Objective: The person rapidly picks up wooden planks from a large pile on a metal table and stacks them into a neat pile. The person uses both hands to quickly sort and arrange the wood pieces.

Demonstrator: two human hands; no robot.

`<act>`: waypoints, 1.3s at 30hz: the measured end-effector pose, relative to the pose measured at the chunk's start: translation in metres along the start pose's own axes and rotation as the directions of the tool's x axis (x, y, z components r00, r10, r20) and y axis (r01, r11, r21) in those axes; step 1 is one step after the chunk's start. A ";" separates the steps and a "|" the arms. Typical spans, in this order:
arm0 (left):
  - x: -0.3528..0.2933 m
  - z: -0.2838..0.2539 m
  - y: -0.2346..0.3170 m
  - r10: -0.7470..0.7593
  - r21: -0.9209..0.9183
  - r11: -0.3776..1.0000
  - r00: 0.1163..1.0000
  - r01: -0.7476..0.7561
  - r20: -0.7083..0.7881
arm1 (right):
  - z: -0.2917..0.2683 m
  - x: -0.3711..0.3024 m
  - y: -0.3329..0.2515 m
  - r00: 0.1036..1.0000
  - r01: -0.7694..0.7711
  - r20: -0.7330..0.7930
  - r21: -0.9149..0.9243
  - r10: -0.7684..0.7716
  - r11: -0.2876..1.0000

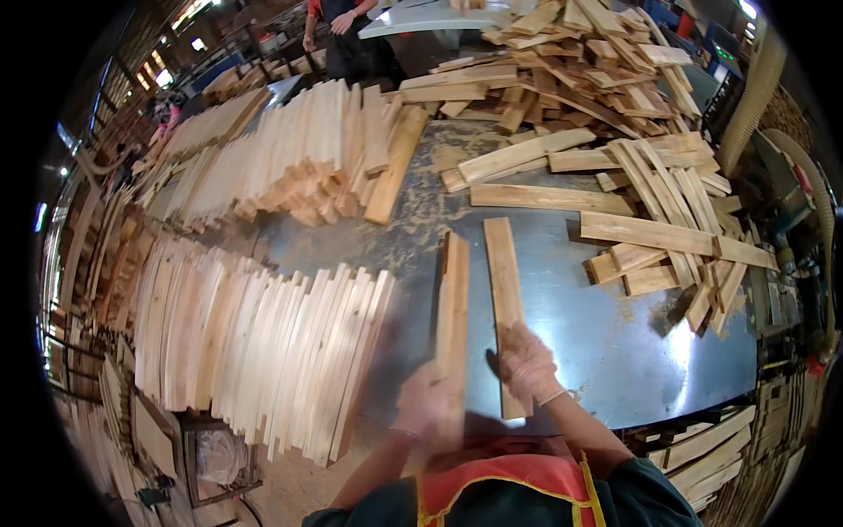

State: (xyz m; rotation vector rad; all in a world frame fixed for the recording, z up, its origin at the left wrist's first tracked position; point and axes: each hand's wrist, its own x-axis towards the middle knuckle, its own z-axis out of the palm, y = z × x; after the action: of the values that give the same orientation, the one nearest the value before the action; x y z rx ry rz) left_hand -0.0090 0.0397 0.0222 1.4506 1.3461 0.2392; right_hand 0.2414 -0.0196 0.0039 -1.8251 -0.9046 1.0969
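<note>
My gloved left hand (423, 400) is smeared by motion and closed on the lower part of a wooden board (453, 307). This board stands on edge or tilted, its narrow side partly showing. To its right lies a second wooden board (504, 277), flat side up, pointing away from me over the metal tabletop (580, 321). My right hand (529, 364), also gloved, grips that second board near its close end, fingers wrapped round its right edge. A gap separates the two boards. Left of my left hand, a row of pale strips (272, 342) lies side by side.
Another row of stacked strips (281, 149) stands farther left. Loose boards (667, 202) lie crossed at the right, below a high heap of offcuts (597, 70). Sawdust (430, 167) covers the far tabletop. A person (342, 35) stands beyond; a ribbed hose (755, 97) hangs far right.
</note>
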 end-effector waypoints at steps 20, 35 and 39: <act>-0.008 0.004 -0.065 0.141 0.484 0.875 0.966 -0.020 -0.214 | -0.002 0.050 0.007 0.942 0.180 0.323 -0.250 -0.094 0.951; 0.021 0.058 -0.093 0.155 0.756 0.620 0.911 0.210 -0.381 | -0.424 0.012 0.198 0.350 -0.528 -0.925 -0.326 -0.150 0.784; 0.029 0.047 -0.081 0.053 0.704 0.661 0.919 0.260 -0.390 | -0.384 0.017 0.133 0.440 -0.478 -0.896 -0.181 0.055 0.860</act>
State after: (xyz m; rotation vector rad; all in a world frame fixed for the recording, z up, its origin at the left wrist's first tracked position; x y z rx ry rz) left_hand -0.0119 0.0179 -0.0734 2.0706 1.9919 -0.1605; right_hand 0.6217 -0.1647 -0.0058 -2.5478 -0.1750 -0.0446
